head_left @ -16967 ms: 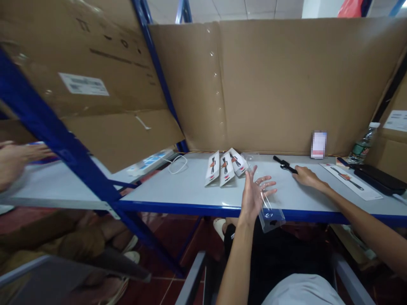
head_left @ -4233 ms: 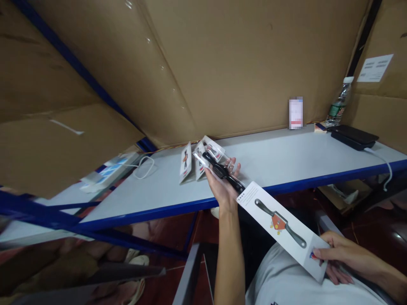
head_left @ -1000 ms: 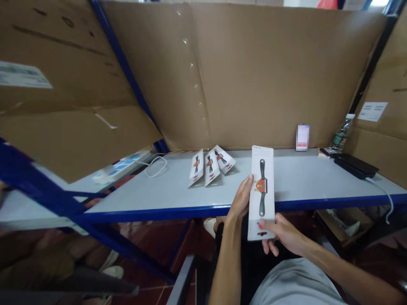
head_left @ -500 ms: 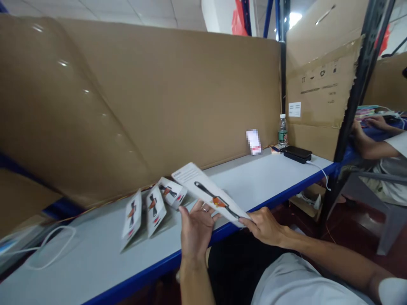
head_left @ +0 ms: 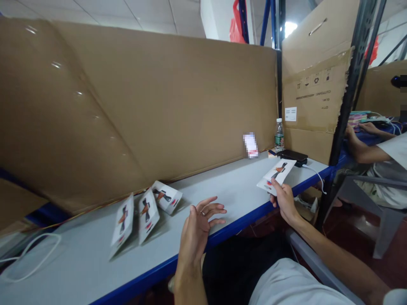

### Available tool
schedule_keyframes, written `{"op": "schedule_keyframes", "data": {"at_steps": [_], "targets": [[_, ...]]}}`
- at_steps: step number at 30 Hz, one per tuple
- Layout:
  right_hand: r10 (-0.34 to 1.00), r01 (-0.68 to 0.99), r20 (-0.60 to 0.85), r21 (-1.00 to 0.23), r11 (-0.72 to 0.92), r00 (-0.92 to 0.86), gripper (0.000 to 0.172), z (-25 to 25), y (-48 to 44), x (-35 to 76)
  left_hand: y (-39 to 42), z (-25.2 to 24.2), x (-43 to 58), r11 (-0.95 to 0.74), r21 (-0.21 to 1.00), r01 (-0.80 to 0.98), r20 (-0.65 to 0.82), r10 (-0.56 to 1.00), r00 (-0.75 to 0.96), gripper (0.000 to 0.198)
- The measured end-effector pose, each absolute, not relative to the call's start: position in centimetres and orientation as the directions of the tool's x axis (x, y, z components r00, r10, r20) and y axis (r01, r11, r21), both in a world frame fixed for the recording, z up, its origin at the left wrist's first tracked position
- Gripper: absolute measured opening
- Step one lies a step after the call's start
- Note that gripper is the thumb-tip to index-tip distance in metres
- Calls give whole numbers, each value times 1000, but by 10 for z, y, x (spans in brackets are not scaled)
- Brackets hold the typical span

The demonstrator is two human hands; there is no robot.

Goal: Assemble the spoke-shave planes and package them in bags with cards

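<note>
My right hand (head_left: 284, 198) grips the lower edge of a white printed package (head_left: 277, 173) with a black and orange tool pictured on it, held over the right part of the table. My left hand (head_left: 203, 220) holds nothing, its fingers apart and palm turned inward, above the front edge. Three similar packages stand tilted on the table to its left: one at the far left (head_left: 122, 224), one in the middle (head_left: 148, 215) and one behind toward the right (head_left: 166, 196).
The table (head_left: 222, 182) has a blue front edge and a cardboard wall behind. A bottle (head_left: 279, 136), a dark device (head_left: 294, 156) with a white cable and a blurred phone (head_left: 251, 145) stand at the back right. Another white cable (head_left: 34, 271) lies left. A person sits far right.
My right hand has moved right and away from my left hand, carrying the package, which is now turned the other way. My left hand no longer has the package over it.
</note>
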State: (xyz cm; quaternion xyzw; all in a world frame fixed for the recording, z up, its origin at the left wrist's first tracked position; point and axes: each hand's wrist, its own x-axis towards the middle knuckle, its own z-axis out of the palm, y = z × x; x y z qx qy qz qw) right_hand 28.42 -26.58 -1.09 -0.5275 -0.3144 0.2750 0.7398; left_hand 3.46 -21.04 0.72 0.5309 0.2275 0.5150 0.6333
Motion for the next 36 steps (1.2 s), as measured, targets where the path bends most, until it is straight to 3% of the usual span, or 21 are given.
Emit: {"op": "schedule_keyframes", "data": {"at_steps": [4,8,10,13,16,19,25,30,33,36], "targets": [[759,31,227,-964,264,611,59,-10,-268,281,-211,8,35,-97,909,-406,258,895,363,65],[772,394,411,-891,226,485,62,-6,-273,279,-213,9,36,-103,910,-401,259,898,355,63],[747,587,539,-770,251,388,60,-3,-276,281,-213,9,36,-111,909,-402,264,900,348,63],[706,827,685,-495,268,181,55,3,-281,283,-212,8,36,-112,908,-404,265,901,345,62],[691,919,721,-237,316,-51,47,6,-285,282,-211,6,36,-109,901,-421,263,908,327,56],[658,927,740,-134,351,-142,46,7,-288,278,-210,4,36,-123,891,-436,273,914,299,51],[682,936,731,-218,278,-32,58,19,-293,276,-211,6,36,-108,908,-406,257,906,335,60],[698,891,709,-249,380,-100,57,22,-296,282,-209,5,36,-115,903,-415,259,915,309,55],[733,813,679,-405,418,-39,56,22,-295,275,-209,4,36,-115,904,-411,255,918,303,52],[831,607,540,-706,364,130,60,29,-293,265,-212,6,37,-109,908,-405,253,913,321,51]]}}
